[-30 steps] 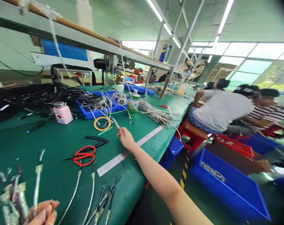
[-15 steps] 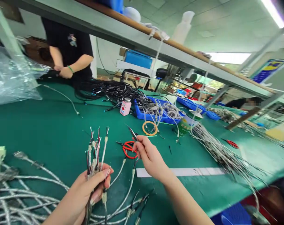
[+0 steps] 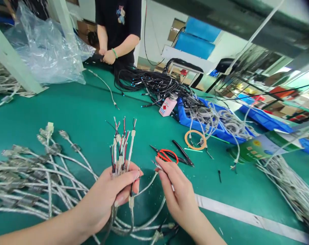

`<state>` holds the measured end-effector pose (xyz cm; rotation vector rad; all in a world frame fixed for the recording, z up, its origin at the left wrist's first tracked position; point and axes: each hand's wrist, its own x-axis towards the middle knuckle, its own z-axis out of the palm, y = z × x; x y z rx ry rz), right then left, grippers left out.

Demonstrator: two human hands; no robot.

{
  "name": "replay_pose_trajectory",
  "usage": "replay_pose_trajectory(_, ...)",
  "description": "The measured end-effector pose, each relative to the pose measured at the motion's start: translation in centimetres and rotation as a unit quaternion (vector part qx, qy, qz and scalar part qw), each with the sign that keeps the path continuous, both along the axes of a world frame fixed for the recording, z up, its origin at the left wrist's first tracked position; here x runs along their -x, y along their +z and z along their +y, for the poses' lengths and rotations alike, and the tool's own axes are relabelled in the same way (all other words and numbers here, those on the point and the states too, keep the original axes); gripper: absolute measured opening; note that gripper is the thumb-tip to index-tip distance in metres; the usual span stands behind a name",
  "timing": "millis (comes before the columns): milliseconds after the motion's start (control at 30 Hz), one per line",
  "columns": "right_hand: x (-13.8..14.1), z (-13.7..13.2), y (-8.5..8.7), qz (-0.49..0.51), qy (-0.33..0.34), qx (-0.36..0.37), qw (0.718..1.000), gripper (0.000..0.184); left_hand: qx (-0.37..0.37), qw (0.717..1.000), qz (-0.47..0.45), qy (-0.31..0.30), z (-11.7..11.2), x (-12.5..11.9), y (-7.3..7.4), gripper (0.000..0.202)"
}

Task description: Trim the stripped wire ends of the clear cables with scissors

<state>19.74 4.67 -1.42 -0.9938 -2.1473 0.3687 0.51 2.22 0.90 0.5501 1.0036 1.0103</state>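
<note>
My left hand [image 3: 110,195] is closed round a bundle of braided cables [image 3: 121,149], held upright with their stripped red, black and white wire ends fanned out above my fingers. My right hand [image 3: 178,194] sits just to the right of it, fingers pinched on a single thin cable end [image 3: 158,166] that points up and to the left. More braided cables [image 3: 144,224] trail down from both hands onto the green table [image 3: 75,115].
Many braided cables [image 3: 24,173] lie spread at the left. Red-handled scissors [image 3: 167,155], black pliers [image 3: 183,153], a tape ring [image 3: 195,139], a pink bottle [image 3: 168,105] and blue trays [image 3: 218,127] sit ahead. A person in black [image 3: 118,30] stands at the far edge beside plastic bags [image 3: 46,51].
The view has swung left and down. My right hand came back from its far reach carrying a cable end, and now sits beside the raised bundle in my left hand.
</note>
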Motion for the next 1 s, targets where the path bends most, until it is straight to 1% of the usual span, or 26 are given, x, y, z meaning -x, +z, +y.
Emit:
replay_pose_trajectory(100,0.0,-0.7,0.5,-0.025,0.004,-0.009,1.000,0.039,-0.004,1.000,-0.010,-0.008,0.0,0.2,0.0,0.020)
replay_pose_trajectory(233,0.2,-1.3,0.4,-0.048,0.012,-0.020,0.999,0.034,-0.007,1.000,-0.015,-0.011,-0.2,0.4,-0.1,0.019)
replay_pose_trajectory(467,0.4,-1.3,0.1,-0.062,0.000,-0.039,0.997,0.035,-0.002,1.000,-0.013,-0.013,-0.2,0.2,-0.2,0.018)
replay_pose_trajectory(767,0.3,-1.5,0.4,-0.075,0.002,-0.052,0.996,0.036,0.003,1.000,-0.017,-0.019,-0.3,0.2,-0.1,0.017)
replay_pose_trajectory(1000,0.1,-1.7,0.8,-0.083,0.001,-0.047,0.995,0.036,-0.017,1.000,0.002,-0.021,-0.4,0.2,-0.1,0.017)
